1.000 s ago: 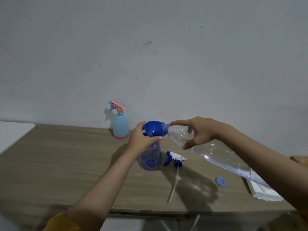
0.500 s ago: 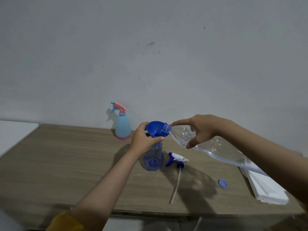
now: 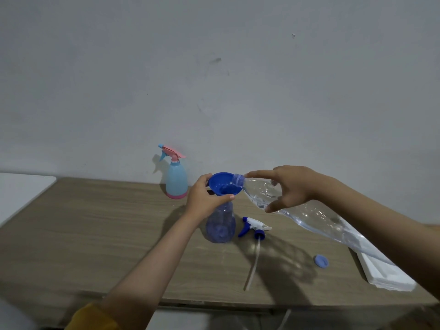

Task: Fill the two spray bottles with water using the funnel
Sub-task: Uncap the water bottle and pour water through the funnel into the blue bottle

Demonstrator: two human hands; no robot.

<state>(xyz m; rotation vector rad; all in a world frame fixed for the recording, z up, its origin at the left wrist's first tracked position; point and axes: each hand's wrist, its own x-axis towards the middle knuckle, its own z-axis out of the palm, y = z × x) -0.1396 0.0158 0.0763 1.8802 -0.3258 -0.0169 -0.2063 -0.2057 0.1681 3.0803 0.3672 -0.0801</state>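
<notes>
Wood-grain laminate covers the table, and at its far edge against the wall, well to the left of the left-hand fingertips, a pale blue spray bottle with a pink trigger head and pink base stands upright. The left hand curls round the blue funnel, thumb on the near rim and fingers at the far side, gripping it where it sits in the neck of the translucent blue spray bottle, which stands directly below those fingers. Just right of the left thumb tip, the mouth of a clear water bottle lies over the funnel's right rim, tilted down toward it; water seems to be in the funnel bowl, though the stream itself is too faint to be sure of. The right hand grips this bottle near its shoulder, forefinger stretched along the top toward the neck and thumb curled under. Below and between the two hands, on the table, lies the white-and-blue sprayer head with its dip tube pointing toward the near edge. Further right, below the right forearm, a small blue cap lies flat, and beyond it a stack of white tissue sits near the table's right end.
</notes>
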